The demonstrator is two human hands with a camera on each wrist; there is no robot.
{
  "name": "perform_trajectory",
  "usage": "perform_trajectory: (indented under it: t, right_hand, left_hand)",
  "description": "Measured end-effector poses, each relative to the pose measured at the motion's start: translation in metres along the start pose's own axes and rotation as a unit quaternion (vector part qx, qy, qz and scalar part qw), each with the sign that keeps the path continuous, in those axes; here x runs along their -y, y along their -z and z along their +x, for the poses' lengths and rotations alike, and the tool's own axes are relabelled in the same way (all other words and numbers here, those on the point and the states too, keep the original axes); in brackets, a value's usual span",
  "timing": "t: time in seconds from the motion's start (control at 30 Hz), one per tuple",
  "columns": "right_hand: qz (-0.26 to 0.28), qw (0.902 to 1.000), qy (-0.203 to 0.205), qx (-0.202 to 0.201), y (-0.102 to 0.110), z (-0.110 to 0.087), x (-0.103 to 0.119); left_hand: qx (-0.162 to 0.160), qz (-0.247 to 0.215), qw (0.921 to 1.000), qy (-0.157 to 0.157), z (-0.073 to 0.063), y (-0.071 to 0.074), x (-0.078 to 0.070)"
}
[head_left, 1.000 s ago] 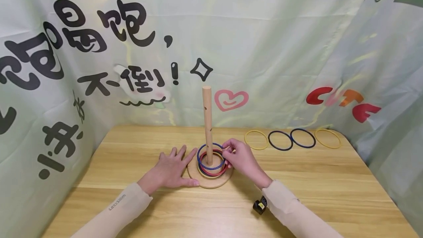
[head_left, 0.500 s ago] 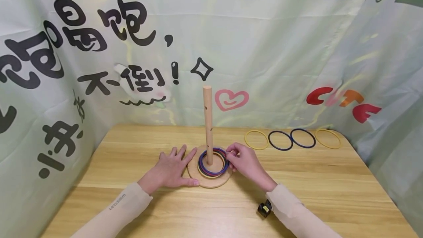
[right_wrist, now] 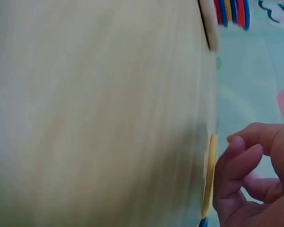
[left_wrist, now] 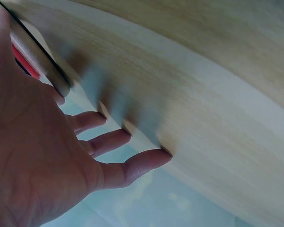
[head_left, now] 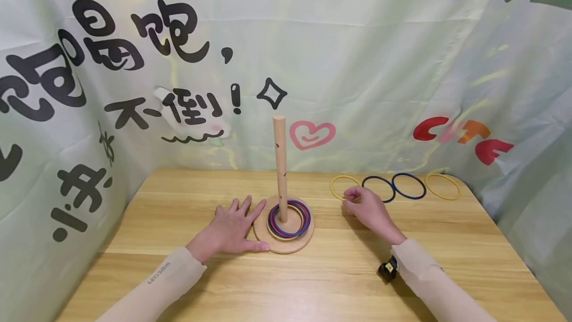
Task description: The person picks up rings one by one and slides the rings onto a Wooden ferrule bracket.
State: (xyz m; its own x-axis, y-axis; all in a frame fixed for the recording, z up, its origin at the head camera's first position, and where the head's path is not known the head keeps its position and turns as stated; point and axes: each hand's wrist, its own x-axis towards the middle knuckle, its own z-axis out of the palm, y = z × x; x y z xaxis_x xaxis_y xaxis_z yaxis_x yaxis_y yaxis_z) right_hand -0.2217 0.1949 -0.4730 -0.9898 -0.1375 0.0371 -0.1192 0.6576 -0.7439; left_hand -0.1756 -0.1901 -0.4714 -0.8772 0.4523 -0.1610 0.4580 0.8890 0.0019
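A wooden peg rises from a round wooden base, seen in the head view. Around its foot lies a stack of rings in blue, red and yellow. My left hand rests with spread fingers at the left edge of the base. In the left wrist view its fingertips touch the table. My right hand hovers by the near side of a yellow ring, fingers loosely bent and holding nothing. The right wrist view shows this yellow ring right beside the fingers.
Two dark blue rings and another yellow ring lie in a row along the back right of the wooden table. A printed cloth hangs behind and at the sides. A small black device sits at the right wrist.
The blue ring in my right hand went down onto the stack and was let go. The right hand then moved right to the yellow ring. My left hand stayed put.
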Motion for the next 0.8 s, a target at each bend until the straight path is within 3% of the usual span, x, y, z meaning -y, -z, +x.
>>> perform_trajectory:
  t: [0.43, 0.8]
  right_hand:
    - [-0.023, 0.9988, -0.005, 0.042, 0.006, 0.010, -0.006]
    - [-0.053, 0.9910, 0.050, 0.112, 0.004, -0.006, 0.006]
  left_hand:
    - [-0.007, -0.003, 1.0000, -0.006, 0.001, 0.000, -0.001]
    - [-0.003, -0.005, 1.0000, 0.000, -0.001, 0.000, 0.000]
